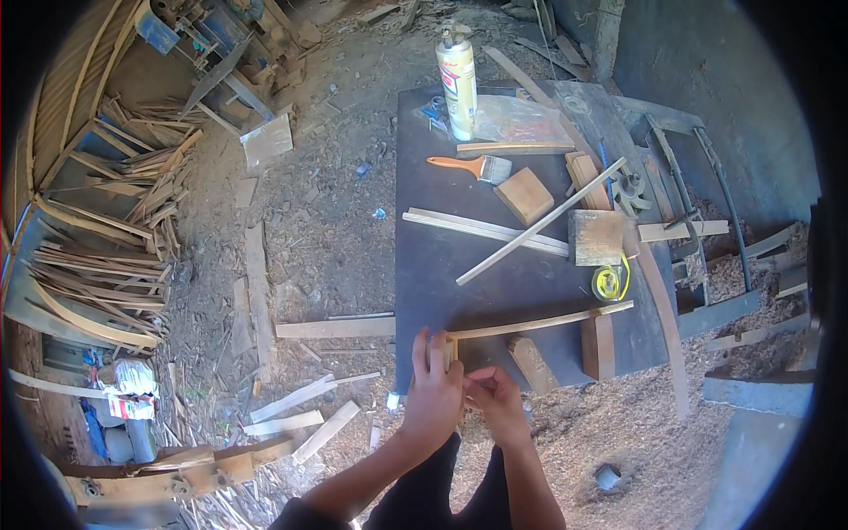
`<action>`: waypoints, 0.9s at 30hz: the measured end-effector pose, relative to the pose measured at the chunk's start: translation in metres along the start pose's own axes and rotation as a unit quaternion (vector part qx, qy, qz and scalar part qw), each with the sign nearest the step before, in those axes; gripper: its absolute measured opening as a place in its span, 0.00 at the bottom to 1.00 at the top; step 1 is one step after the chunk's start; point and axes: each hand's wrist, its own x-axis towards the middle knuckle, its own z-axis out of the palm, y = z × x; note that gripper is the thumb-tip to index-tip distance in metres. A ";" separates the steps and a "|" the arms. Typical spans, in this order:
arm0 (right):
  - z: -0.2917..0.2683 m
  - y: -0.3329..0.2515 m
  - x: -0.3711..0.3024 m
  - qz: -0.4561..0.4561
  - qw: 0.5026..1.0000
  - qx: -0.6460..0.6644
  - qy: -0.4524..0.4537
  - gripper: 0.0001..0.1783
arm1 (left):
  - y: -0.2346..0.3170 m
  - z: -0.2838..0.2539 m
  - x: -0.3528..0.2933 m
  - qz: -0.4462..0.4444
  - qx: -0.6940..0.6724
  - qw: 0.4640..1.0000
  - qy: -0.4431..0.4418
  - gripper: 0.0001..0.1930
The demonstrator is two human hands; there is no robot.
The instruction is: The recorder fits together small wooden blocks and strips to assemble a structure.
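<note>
My left hand [435, 389] is at the table's near left edge, its fingers bent round the left end of a thin wooden strip [548, 322]. The strip runs to the right and rests on a wooden block [598, 348] at its far end. Beside those fingers a short upright yellowish piece [456, 350] shows, too small to name. Close by, my right hand [496, 405] has thumb and fingers pinched together; whatever lies between them is hidden. Another wooden block [532, 364] leans out past the table's near edge, just right of my hands.
On the dark table [442, 283] are a spray can [457, 93], a paintbrush [477, 168], a yellow tape roll [608, 283], crossed wooden strips [539, 223] and square blocks [525, 196]. A metal frame [689, 177] stands to the right. Wood scraps [327, 433] litter the floor at left.
</note>
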 end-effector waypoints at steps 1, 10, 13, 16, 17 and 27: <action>-0.001 0.001 0.001 0.001 1.000 0.004 -0.003 0.09 | -0.001 0.002 0.000 0.001 0.006 1.000 0.005 0.12; 0.010 -0.013 -0.015 -0.054 0.995 -0.073 0.043 0.13 | 0.001 0.003 0.000 -0.025 -0.045 0.998 -0.022 0.11; 0.017 -0.043 -0.046 -0.121 0.963 -0.219 0.100 0.17 | -0.002 0.001 0.000 -0.034 -0.058 0.997 -0.034 0.10; -0.007 -0.045 -0.057 -0.235 0.822 -0.465 0.231 0.26 | -0.001 0.002 -0.001 -0.021 -0.030 0.999 -0.031 0.10; -0.017 -0.041 -0.057 -0.299 0.669 -0.606 0.309 0.32 | -0.001 0.004 -0.001 -0.015 -0.017 0.999 -0.032 0.10; -0.047 -0.021 -0.046 -0.133 0.735 -0.597 0.294 0.48 | -0.001 0.003 -0.001 -0.024 -0.028 0.999 -0.038 0.09</action>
